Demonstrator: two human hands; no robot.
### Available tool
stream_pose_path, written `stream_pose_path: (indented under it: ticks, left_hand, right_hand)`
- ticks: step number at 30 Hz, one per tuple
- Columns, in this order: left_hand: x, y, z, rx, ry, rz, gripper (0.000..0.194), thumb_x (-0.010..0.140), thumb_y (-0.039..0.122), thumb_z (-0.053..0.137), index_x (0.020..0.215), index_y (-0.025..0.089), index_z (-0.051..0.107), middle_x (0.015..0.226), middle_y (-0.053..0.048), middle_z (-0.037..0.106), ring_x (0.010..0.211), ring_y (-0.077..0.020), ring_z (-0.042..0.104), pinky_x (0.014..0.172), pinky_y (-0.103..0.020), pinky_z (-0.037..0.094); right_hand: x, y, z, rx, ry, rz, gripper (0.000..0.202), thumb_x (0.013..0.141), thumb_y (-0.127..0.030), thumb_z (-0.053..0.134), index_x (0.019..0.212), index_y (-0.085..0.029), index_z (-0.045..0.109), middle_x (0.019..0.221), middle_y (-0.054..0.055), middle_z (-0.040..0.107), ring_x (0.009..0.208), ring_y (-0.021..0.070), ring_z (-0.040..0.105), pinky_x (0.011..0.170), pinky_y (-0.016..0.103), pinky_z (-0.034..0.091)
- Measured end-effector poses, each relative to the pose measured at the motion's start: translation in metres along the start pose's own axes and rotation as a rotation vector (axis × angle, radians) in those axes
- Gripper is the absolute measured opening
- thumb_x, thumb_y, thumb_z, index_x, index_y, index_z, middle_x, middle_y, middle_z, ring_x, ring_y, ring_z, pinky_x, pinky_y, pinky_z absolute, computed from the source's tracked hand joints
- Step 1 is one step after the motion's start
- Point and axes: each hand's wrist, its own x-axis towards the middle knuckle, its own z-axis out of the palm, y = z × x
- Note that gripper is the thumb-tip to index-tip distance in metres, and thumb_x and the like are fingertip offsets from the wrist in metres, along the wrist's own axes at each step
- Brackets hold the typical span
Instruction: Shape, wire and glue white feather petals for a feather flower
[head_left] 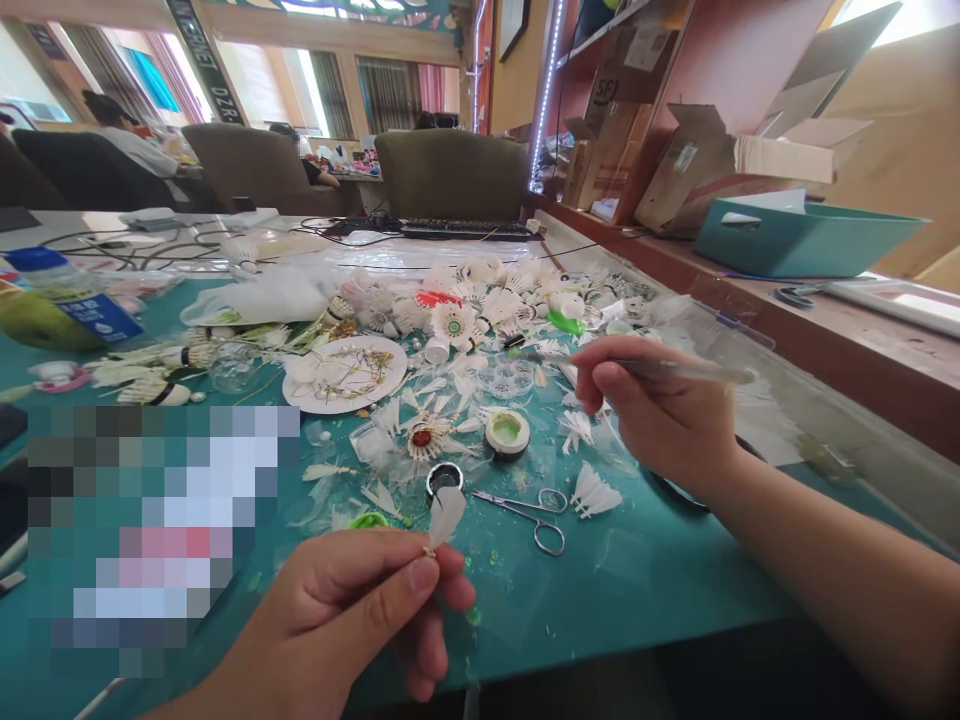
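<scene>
1. A small white feather piece (447, 515) is held upright by the left hand (352, 600), its narrow base pinched between thumb and forefinger, which are closed on it. Its long axis is directed away from the body, with a slight lean to the right, and the broad end is left free.

2. A slim brush-like tool (720, 373) is gripped by the fingers of the right hand (675, 420), clamped near its middle. It is laid nearly crosswise, with its working end pointed left; whether that end is wet cannot be told.

3. From the right-hand grip, the feather piece is placed to the left and closer to the body. The two are well apart, and no contact is seen.

4. Between them, a pot of green matter (495, 447) is set on the green table (600, 580), nearer to the right hand than the dark-rimmed jar (445, 466), which is seen just beyond the feather's free end.

5. Small scissors (534, 512) are laid to the right of the jar, with a feather cluster (595, 492) beside their loops, untouched by either hand.
</scene>
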Motion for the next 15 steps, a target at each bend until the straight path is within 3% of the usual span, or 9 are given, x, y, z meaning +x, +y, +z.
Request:
stream_pose_path:
  ticks: [3,6,11,15]
  left_hand:
    - [0.001,-0.003,-0.005,0.06,-0.018,-0.019,0.043,0.066,0.063,0.09,0.079,0.022,0.088,0.056,-0.004,0.074,0.045,-0.0119,0.065,0.049,-0.017,0.055]
    - [0.001,-0.004,-0.006,0.077,-0.022,-0.011,0.045,0.068,0.065,0.088,0.085,0.023,0.088,0.054,-0.003,0.072,0.046,-0.0122,0.065,0.051,-0.018,0.055]
    - [0.001,-0.002,-0.003,0.067,-0.013,-0.004,0.043,0.065,0.064,0.09,0.083,0.025,0.089,0.054,-0.003,0.071,0.047,-0.0126,0.065,0.049,-0.018,0.055]
    - [0.001,-0.002,-0.002,0.055,-0.02,-0.004,0.043,0.065,0.064,0.09,0.082,0.024,0.088,0.055,-0.003,0.071,0.047,-0.0129,0.065,0.047,-0.018,0.055]
  right_hand:
    - [-0.002,-0.001,0.001,-0.046,-0.093,0.02,0.033,0.109,-0.039,0.048,0.086,-0.024,0.067,0.069,-0.002,0.062,0.055,0.0107,0.058,0.054,0.029,0.047]
    - [-0.001,0.001,0.004,-0.063,-0.212,0.039,0.043,0.11,-0.038,0.044,0.074,-0.022,0.059,0.075,0.001,0.067,0.055,0.0098,0.058,0.053,0.027,0.046]
    - [0.0,0.004,0.01,-0.074,-0.312,0.068,0.032,0.108,-0.03,0.047,0.084,-0.018,0.064,0.071,0.0,0.065,0.054,0.0085,0.059,0.052,0.022,0.047]
    - [0.002,0.002,0.011,-0.088,-0.335,0.13,0.04,0.108,-0.028,0.043,0.075,-0.017,0.063,0.069,0.0,0.065,0.054,0.0082,0.06,0.052,0.021,0.049]
